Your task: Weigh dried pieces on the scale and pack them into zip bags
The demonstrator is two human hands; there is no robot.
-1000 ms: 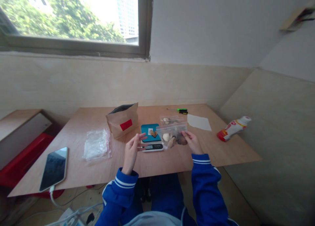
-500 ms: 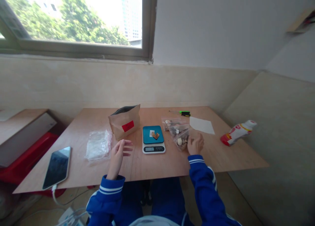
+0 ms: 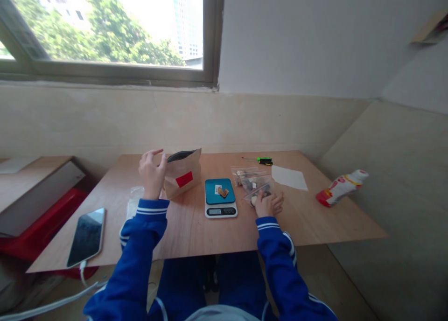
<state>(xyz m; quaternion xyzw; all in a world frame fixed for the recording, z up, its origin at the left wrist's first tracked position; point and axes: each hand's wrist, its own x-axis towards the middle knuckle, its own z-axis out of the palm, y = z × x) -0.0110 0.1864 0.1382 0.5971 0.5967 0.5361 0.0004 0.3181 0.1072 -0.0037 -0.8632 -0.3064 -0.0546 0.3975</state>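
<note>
At a plywood desk (image 3: 196, 232) under a window, a person's left hand (image 3: 151, 171) is raised with fingers spread and curled, just beside the open mouth of a standing brown paper bag (image 3: 182, 171) with a red label. It appears to be at the bag's left edge, holding nothing; whether it touches the paper cannot be told. The right hand (image 3: 268, 203) rests flat and loosely open on the nearest of several clear zip bags (image 3: 255, 181) of small pieces, pressing rather than gripping.

The paper bag stands tall and light, so a nudge at its rim could tip it toward the blue-topped digital scale (image 3: 220, 197), just to its right, and knock off the brown morsels lying on the platform. A sliding right hand could likewise push the zip bags against the scale. A smartphone (image 3: 87, 236) lies at the desk's left edge, and a red-and-white bottle (image 3: 341, 186) lies on its side at the right.
</note>
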